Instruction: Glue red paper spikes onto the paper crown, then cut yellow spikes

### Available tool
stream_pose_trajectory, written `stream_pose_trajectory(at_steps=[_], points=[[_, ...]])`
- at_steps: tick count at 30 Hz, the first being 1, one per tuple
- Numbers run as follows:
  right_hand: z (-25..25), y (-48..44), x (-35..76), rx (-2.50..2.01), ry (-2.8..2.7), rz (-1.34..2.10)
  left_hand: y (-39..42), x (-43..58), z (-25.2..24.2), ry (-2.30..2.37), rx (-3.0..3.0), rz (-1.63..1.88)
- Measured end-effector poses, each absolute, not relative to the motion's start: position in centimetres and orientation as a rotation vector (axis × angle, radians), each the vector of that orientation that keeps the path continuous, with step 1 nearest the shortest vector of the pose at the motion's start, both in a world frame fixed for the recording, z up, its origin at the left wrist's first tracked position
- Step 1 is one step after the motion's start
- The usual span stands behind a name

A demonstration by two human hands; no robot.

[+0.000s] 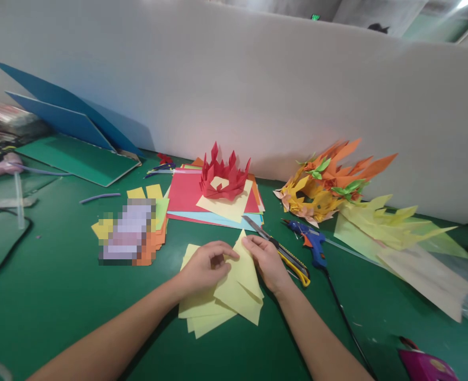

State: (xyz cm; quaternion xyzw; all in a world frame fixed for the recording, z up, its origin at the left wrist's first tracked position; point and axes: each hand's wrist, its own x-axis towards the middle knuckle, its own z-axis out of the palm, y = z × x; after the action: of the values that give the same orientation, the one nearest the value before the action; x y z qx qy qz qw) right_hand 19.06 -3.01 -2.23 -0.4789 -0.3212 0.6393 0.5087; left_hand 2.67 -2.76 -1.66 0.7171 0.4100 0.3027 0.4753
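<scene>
folded yellow paper (240,280) tapers away to a far tip, right hand (271,262) pinching its right edge near there, left hand (205,267) curled at its left, hold unclear.

And it was a craft workshop, clearly: glue gun (315,243), utility knife (293,262) and red paper crown (224,188), all across one green worktable (31,307)!

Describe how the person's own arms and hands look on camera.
The left forearm and right forearm are bare where they show: no sleeve, watch or bracelet. The left hand and right hand wear no gloves; no ring is visible.
</scene>
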Motion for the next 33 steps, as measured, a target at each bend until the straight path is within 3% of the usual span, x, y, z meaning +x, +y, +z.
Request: stream_pose_trajectory(at_steps=[33], points=[[-1.80,-2.92,19.08,-1.171,-0.713,1.554,-3.00,2.19,-1.96,0.894,1.843,0.647]])
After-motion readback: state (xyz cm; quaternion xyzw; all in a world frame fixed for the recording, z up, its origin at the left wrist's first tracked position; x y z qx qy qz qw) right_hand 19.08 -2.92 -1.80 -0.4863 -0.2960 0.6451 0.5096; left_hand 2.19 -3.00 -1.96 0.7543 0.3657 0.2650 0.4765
